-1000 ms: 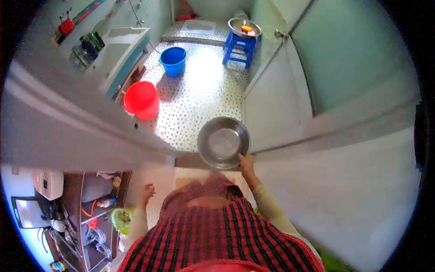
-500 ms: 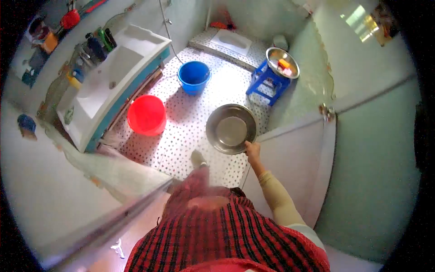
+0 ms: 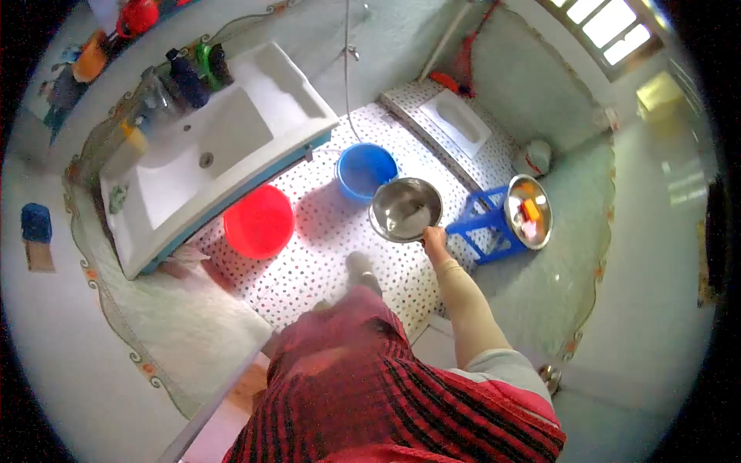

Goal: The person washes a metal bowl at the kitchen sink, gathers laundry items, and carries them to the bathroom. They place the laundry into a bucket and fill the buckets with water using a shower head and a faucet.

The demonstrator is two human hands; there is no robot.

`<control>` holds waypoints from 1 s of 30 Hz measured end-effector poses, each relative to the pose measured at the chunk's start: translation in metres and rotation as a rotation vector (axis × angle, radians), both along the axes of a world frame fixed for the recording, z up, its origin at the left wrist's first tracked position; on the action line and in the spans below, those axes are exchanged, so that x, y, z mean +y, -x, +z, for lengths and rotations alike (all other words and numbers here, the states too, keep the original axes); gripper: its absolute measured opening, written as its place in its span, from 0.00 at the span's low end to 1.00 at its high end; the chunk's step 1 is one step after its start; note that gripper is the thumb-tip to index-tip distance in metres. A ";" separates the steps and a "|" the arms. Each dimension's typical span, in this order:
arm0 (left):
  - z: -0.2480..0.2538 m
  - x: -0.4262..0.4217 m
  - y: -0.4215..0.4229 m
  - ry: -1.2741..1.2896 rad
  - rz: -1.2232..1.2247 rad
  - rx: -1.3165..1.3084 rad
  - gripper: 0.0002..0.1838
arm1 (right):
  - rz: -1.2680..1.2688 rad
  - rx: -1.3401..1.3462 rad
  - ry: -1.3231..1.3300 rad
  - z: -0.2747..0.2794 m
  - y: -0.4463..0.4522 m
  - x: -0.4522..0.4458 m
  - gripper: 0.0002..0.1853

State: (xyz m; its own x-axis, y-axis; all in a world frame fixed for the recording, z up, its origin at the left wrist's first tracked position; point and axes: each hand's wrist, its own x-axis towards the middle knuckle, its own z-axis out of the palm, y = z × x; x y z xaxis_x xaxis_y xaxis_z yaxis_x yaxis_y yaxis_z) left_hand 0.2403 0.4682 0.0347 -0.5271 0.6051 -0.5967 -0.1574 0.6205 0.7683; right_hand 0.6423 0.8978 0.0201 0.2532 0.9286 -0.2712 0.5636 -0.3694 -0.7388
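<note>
Right hand (image 3: 435, 241) is gripping the bowl (image 3: 406, 210) by its near rim, so it's sticking out ahead. Left hand's hiding, can't tell.

This is a bathroom, apparently a household one. A white washbasin (image 3: 289, 86) with a drain (image 3: 206, 160) runs along one wall, with bottles (image 3: 187, 81) standing at its back edge. A squat toilet (image 3: 457, 123) is set into a raised, tiled step (image 3: 411, 94) in the far corner. A thin hose (image 3: 347, 85) hangs down the wall, and a red bucket (image 3: 259, 222) and a blue bucket (image 3: 367, 171) stand on the dotted floor (image 3: 332, 266) beside the washbasin. A window (image 3: 606, 31) lets in daylight.
</note>
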 end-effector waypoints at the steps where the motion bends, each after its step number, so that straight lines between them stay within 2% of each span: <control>1: -0.002 0.007 -0.006 0.010 0.028 0.002 0.07 | 0.037 -0.046 0.022 0.013 0.010 0.019 0.11; 4: -0.015 0.013 -0.038 0.103 0.094 -0.024 0.07 | 0.572 -0.367 -0.406 -0.078 -0.012 0.104 0.06; 5: -0.019 0.010 -0.053 0.153 0.110 -0.038 0.07 | 0.692 -0.842 -0.446 -0.097 -0.013 0.130 0.06; 6: -0.022 0.007 -0.067 0.204 0.125 -0.050 0.07 | 0.811 -0.843 -0.486 -0.059 -0.002 0.137 0.08; 7: -0.022 0.004 -0.082 0.254 0.132 -0.066 0.07 | 0.774 -0.712 -0.403 -0.071 -0.001 0.156 0.08; 8: -0.024 0.009 -0.096 0.295 0.145 -0.079 0.07 | 0.734 -0.584 -0.316 -0.110 -0.009 0.177 0.08; 10: -0.023 0.013 -0.126 0.374 0.176 -0.104 0.07 | 0.716 -0.662 -0.217 -0.085 0.019 0.226 0.09; 13: -0.013 0.028 -0.166 0.414 0.211 -0.119 0.07 | 0.775 -0.645 -0.082 -0.043 0.042 0.252 0.11; 14: -0.017 0.030 -0.170 0.424 0.233 -0.128 0.07 | 0.575 -0.597 -0.033 -0.033 0.056 0.257 0.11; 17: -0.011 0.040 -0.189 0.424 0.286 -0.129 0.07 | 0.785 -0.681 -0.062 0.004 0.086 0.276 0.10; 20: -0.006 0.049 -0.205 0.423 0.333 -0.128 0.07 | 0.881 -0.714 -0.172 0.012 0.115 0.289 0.12; 21: -0.003 0.049 -0.213 0.430 0.346 -0.130 0.07 | 0.932 -0.725 -0.127 0.052 0.134 0.285 0.12; 22: -0.002 0.048 -0.220 0.436 0.363 -0.132 0.07 | 0.985 -0.739 -0.079 0.117 0.156 0.272 0.13; 23: 0.000 0.045 -0.227 0.447 0.376 -0.136 0.07 | 1.038 -0.753 -0.031 0.151 0.169 0.266 0.13; 26: 0.007 0.029 -0.257 0.473 0.436 -0.150 0.08 | 1.044 -0.711 -0.155 0.103 0.180 0.277 0.14; 29: 0.019 0.005 -0.295 0.492 0.523 -0.165 0.08 | 1.156 -1.009 -0.533 0.044 0.189 0.285 0.24; 30: 0.025 -0.002 -0.310 0.498 0.552 -0.173 0.08 | 1.106 -0.873 -0.673 -0.005 0.177 0.299 0.26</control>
State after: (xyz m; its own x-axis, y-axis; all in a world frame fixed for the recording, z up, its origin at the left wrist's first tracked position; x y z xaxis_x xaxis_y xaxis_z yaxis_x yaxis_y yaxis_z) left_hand 0.5499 0.4665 0.0596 -0.5489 -0.0807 -0.8320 -0.6380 0.6835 0.3546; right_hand 0.4654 1.1966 0.0152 -0.7607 0.6384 0.1170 0.6486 0.7549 0.0975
